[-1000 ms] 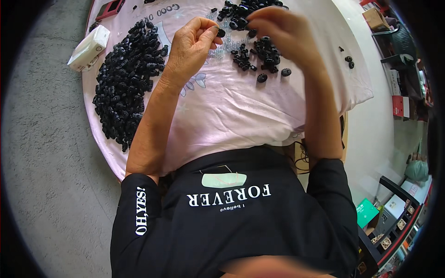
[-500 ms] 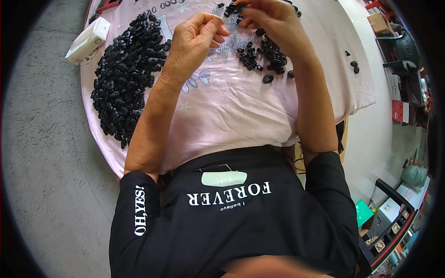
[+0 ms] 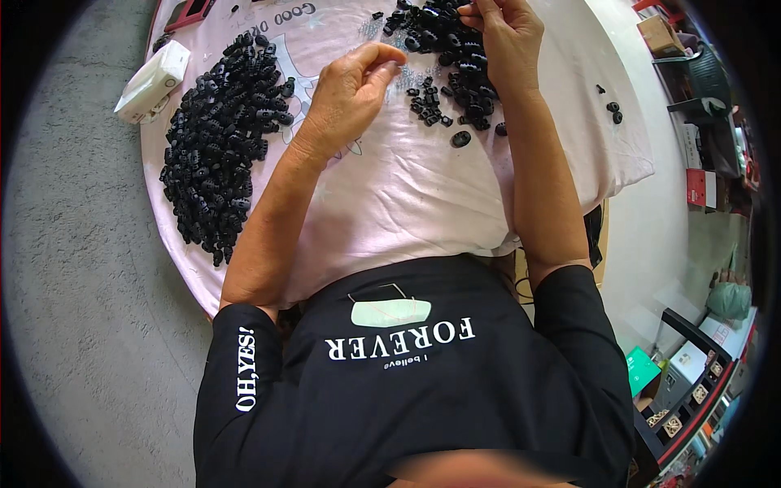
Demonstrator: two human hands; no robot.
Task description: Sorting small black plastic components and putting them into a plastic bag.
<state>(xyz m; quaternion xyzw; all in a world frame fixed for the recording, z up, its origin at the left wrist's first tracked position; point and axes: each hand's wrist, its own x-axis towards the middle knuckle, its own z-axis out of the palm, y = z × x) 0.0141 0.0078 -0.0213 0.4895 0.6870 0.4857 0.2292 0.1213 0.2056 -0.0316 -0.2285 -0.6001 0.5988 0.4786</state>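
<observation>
Lying toward the table's far edge, loose black parts adjoin the right hand; its grip cannot be told. Left hand, beside silvery pieces: pinched, contents indeterminable. Larger black pile: left edge.

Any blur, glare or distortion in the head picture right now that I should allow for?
Head view: corners black out with fisheye falloff; left hand and right hand look fairly sharp; the left pile shows small glints, its black parts merging; the wiry bits blend into the cloth; a patch at the bottom edge is badly blurred.
</observation>
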